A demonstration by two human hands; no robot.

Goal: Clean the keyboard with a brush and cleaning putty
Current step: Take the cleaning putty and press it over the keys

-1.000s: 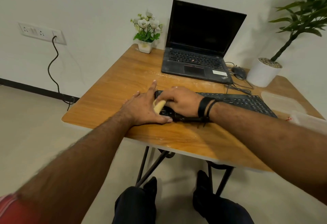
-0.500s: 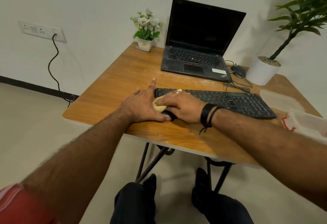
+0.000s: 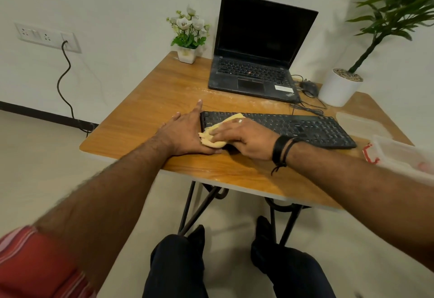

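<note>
Head view: one lump of yellow putty [image 3: 217,133] pressed on the left end of one black keyboard [image 3: 293,127], two hands at work.

One putty piece lies stretched over the keyboard's left keys and spills off its left edge; the right hand [image 3: 244,139] lies on top of it with fingers bent over it, pressing it down. The left hand [image 3: 185,134] lies flat on the table [image 3: 150,109], fingers straight, against the keyboard's left end, its thumb side touching the putty. Two black bands circle the right wrist. Behind the keyboard stand one open laptop [image 3: 256,62], one mouse [image 3: 308,87], one small flower pot [image 3: 187,55] and one white planter [image 3: 338,88]. Right of the keyboard lie one clear lid [image 3: 359,125] and one clear container [image 3: 404,154].
</note>
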